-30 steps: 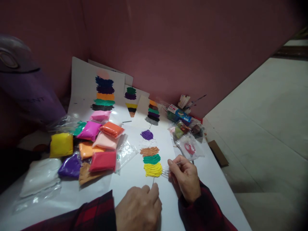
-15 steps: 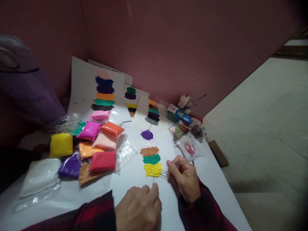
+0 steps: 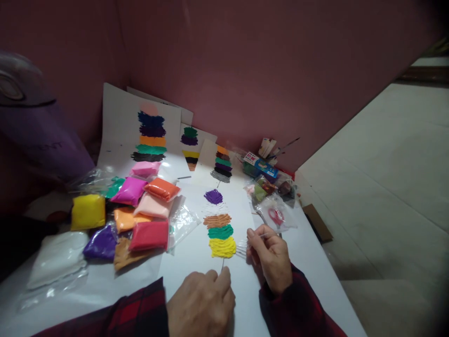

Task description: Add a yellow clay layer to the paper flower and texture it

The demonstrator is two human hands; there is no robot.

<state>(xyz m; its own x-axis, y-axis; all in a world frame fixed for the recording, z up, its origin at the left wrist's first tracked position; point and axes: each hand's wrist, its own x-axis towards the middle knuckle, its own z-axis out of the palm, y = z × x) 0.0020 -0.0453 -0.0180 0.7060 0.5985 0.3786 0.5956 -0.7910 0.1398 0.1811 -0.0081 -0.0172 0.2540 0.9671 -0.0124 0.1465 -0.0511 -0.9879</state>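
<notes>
My right hand (image 3: 270, 257) pinches a pale, see-through fork (image 3: 241, 250), its tines pointing left at the edge of the yellow clay band (image 3: 223, 248). Above that band on the white paper (image 3: 189, 271) lie green clay (image 3: 220, 232), brown clay (image 3: 217, 220), white clay (image 3: 216, 207) and a purple clay blob (image 3: 213, 196), all ridged. My left hand (image 3: 203, 302) rests on the paper just below the yellow band, fingers curled in. A thin dark line (image 3: 223, 266) runs from the band to its fingertips; whether they grip anything is hidden.
Several clay packets (image 3: 149, 235) are heaped at left, beside a purple bottle (image 3: 42, 126). Sheets with striped clay pictures (image 3: 152, 126) lean on the wall. At right lie a metal fork (image 3: 258, 209), a bag with red scissors (image 3: 276, 216) and a blue box (image 3: 261, 166).
My right hand has drawn the fork slightly to the right, so its tines stand a little farther off the yellow clay. The left hand has stayed nearly still.
</notes>
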